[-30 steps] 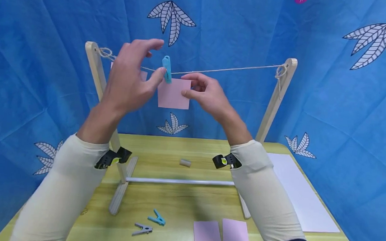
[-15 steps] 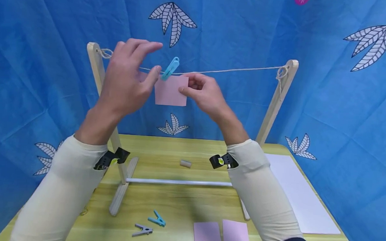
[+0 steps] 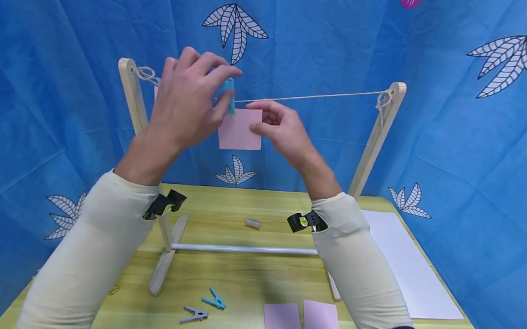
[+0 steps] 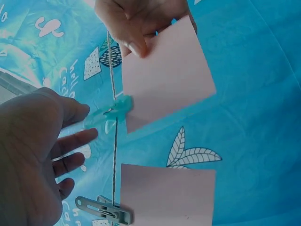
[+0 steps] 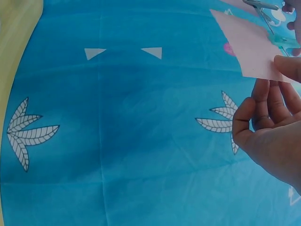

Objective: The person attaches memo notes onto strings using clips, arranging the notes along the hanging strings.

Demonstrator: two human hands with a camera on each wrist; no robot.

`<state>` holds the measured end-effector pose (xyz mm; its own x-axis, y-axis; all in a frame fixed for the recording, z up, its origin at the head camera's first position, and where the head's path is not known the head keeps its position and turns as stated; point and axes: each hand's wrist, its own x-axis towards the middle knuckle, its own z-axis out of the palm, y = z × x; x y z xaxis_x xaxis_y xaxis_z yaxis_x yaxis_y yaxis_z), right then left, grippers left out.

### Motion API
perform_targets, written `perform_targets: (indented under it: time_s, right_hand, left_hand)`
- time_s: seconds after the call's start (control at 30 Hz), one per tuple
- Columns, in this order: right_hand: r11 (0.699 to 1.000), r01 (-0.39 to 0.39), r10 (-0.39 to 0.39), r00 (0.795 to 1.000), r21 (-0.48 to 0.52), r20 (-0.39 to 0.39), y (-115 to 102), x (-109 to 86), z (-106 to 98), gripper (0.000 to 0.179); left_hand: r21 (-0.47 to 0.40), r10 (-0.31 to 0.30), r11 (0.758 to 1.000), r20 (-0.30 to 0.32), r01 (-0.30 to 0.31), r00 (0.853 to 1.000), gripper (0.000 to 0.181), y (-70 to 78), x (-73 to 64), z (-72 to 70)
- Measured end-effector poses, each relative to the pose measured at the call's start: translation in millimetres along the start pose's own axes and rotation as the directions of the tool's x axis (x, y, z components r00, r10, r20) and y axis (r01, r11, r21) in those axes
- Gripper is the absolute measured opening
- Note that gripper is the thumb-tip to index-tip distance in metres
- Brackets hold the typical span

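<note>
A blue clothespin (image 3: 231,104) grips the string and the top left of a pink paper square (image 3: 240,130); in the left wrist view the clothespin (image 4: 123,104) looks blurred. My left hand (image 3: 189,95) is at the clothespin, thumb and index finger on either side of its handle end with a gap between the tips. By its right edge the square is pinched in my right hand (image 3: 287,133), thumb in front and fingers behind. In the right wrist view that thumb lies on the square (image 5: 249,47). A second pink square (image 4: 169,193) hangs from a grey clothespin (image 4: 106,210).
The string (image 3: 319,96) runs between two wooden posts (image 3: 377,140). On the table (image 3: 241,276) lie a blue clothespin (image 3: 215,299), a grey clothespin (image 3: 194,314), two pink squares (image 3: 283,322), a small cylinder (image 3: 253,224) and a white sheet (image 3: 409,264).
My left hand has moved right, thumb and index finger coming closer around the clothespin. The clothespin tipped right, then came back upright. The pink square shifted slightly; my right hand still pinches it.
</note>
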<state>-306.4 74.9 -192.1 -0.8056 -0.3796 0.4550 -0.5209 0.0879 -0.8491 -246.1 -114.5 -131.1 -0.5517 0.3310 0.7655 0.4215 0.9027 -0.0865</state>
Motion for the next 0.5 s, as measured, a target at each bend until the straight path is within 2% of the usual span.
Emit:
perform_targets:
  time_s: [0.13,0.27,0.4,0.5]
  right_hand:
    - [1.000,-0.008,0.008,1.000,0.018,-0.009,3.8,-1.2,-2.8,0.037]
    - [1.000,-0.015,0.015,1.000,0.017,-0.009,7.3,-4.1,-5.2,0.037]
    - [1.000,-0.027,0.027,1.000,0.000,-0.007,11.9,-9.3,-9.1,0.037]
    - [0.998,-0.039,0.039,0.999,-0.047,0.000,17.7,-15.6,-11.8,0.037]
  left_hand:
    - [0.025,-0.032,0.999,0.010,0.032,0.999,0.040,0.8,3.0,0.5]
    - [0.002,-0.054,0.999,-0.002,0.054,0.999,0.040,0.8,1.3,-0.7]
    - [-0.066,-0.063,0.996,-0.048,0.060,0.997,0.041,0.3,-5.4,-3.8]
    - [-0.131,-0.063,0.990,-0.105,0.049,0.992,0.041,-1.1,-15.0,-5.8]
